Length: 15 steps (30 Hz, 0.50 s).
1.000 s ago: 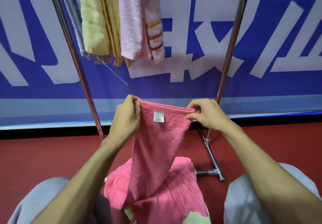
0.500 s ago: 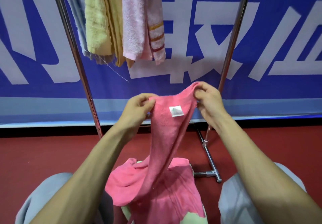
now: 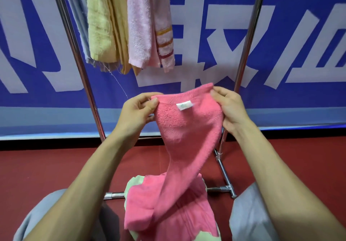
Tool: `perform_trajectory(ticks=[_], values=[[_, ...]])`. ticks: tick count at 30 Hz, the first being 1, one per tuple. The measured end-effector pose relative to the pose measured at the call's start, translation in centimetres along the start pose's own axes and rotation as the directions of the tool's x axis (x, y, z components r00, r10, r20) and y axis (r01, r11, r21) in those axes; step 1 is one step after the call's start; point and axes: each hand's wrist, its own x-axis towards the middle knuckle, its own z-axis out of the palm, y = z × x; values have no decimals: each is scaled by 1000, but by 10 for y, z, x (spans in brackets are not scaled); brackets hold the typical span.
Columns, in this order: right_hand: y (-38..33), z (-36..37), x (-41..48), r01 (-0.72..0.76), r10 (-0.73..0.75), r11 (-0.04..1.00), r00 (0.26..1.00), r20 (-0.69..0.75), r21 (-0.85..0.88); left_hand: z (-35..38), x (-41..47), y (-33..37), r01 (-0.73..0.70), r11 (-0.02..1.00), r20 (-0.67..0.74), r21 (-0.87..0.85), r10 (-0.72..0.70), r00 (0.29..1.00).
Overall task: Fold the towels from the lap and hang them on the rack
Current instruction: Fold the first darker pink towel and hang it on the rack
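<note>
I hold a pink towel [image 3: 187, 139] up in front of me by its top edge, white label facing me. My left hand [image 3: 137, 112] pinches the left corner and my right hand [image 3: 231, 107] pinches the right corner, which sits a little higher. The towel twists downward and its lower part lies bunched on my lap. A pale green towel [image 3: 133, 183] shows beneath it on the lap. The metal rack [image 3: 78, 57] stands ahead, with a yellow towel [image 3: 98, 25], an orange one, a light pink striped towel [image 3: 148, 27] and a grey cloth hanging at upper left.
The rack's right upright [image 3: 249, 40] rises just behind my right hand, and its foot bar [image 3: 222, 189] lies on the red floor [image 3: 46, 169] near my knees. A blue banner with white characters [image 3: 280, 53] covers the wall behind. My grey-trousered legs frame the lap.
Both hands raised the towel's top edge and spread it wider; the right corner now sits higher than the left. More towel has lifted off the lap, uncovering the green towel's edge.
</note>
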Motion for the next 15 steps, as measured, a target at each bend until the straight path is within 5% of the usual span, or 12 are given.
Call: perform_trajectory(ticks=[3,8,15], values=[[11,2,-2,-50,48,990,999,-21,-128,-4,0,-9,45,993,-85,109,-35,996],[2,15,-8,115,-99,925,993,63,-362,0,6,-3,69,982,-130,175,-46,990],[-84,40,22,343,-402,734,915,32,-586,-2,58,79,-217,851,-83,478,290,953]])
